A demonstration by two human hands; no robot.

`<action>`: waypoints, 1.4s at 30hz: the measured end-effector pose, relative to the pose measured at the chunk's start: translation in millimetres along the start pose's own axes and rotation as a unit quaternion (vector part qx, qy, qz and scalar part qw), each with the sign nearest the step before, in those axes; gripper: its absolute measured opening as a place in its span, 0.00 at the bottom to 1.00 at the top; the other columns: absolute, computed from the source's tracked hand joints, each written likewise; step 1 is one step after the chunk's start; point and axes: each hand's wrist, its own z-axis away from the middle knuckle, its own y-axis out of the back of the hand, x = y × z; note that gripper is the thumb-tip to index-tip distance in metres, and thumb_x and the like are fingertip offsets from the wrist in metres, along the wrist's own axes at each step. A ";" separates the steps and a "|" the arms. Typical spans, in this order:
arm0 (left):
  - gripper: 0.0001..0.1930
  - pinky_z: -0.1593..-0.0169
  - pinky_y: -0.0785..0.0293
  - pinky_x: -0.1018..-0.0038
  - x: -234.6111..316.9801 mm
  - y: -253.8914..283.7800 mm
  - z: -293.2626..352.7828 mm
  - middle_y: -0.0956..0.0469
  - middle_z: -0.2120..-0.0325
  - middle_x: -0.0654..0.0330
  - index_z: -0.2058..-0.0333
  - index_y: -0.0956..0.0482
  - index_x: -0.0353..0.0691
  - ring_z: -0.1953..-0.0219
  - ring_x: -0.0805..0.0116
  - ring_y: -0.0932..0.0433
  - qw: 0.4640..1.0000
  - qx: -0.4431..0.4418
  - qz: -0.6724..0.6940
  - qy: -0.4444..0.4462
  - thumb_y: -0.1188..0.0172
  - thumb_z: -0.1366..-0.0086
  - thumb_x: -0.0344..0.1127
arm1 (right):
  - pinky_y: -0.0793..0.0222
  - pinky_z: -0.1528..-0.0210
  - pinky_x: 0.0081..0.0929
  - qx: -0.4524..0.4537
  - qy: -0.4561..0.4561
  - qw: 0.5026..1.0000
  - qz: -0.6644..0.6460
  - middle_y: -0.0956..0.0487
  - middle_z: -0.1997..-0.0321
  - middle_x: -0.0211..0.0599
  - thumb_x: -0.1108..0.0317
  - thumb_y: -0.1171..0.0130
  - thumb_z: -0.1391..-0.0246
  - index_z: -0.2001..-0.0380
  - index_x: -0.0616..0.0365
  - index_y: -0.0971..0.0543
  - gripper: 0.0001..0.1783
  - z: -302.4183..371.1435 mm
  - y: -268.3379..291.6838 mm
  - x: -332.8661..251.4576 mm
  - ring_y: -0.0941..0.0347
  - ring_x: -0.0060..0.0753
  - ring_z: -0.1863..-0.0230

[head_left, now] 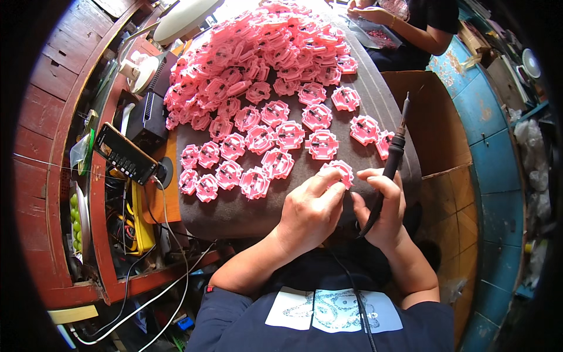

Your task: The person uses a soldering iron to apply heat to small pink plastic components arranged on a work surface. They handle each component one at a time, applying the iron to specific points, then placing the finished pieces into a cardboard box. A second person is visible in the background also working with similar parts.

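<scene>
My left hand [312, 206] is closed, its thumb and fingers pinching a small pink plastic housing [342, 170] just above the near part of the dark work surface [229, 214]. In my right hand [385, 214] is a soldering iron [394, 154] with a black handle, its metal tip pointing up and away from the pink piece. The right thumb and forefinger come near the housing; whether they touch it I cannot tell. Several similar pink housings [322, 144] with dark parts in their middles lie spread out beyond my hands.
A large heap of pink housings [252, 53] covers the far part of the surface. At left are a phone [126, 154] on a stand, a black box [146, 120] and an open drawer with cables. A cardboard box [431, 117] stands at right. Another person's arm [404, 29] shows beyond.
</scene>
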 end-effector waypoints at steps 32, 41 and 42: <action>0.09 0.61 0.18 0.64 -13.2 -8.9 0.4 0.19 0.63 0.52 0.59 0.15 0.36 0.63 0.53 0.16 0.996 0.046 0.050 0.049 0.31 0.39 0.23 | 0.23 0.57 0.46 0.019 0.084 0.996 0.017 0.17 0.55 0.52 0.86 0.34 0.48 0.48 0.60 0.30 0.26 -6.4 -13.0 -10.0 0.21 0.54 0.59; 0.11 0.60 0.18 0.64 -11.5 -7.1 1.0 0.18 0.63 0.52 0.58 0.14 0.36 0.63 0.53 0.15 0.996 0.052 0.045 0.053 0.31 0.40 0.22 | 0.24 0.53 0.46 0.013 0.053 0.999 0.007 0.17 0.53 0.52 0.84 0.33 0.47 0.47 0.59 0.29 0.26 3.4 -19.9 -3.6 0.20 0.55 0.58; 0.11 0.60 0.18 0.64 -10.8 -7.3 1.4 0.18 0.63 0.52 0.58 0.14 0.36 0.63 0.53 0.15 0.996 0.055 0.048 0.057 0.31 0.40 0.22 | 0.24 0.53 0.46 0.010 0.049 0.999 0.007 0.17 0.53 0.52 0.83 0.33 0.47 0.47 0.59 0.29 0.26 3.9 -20.3 -2.8 0.21 0.55 0.58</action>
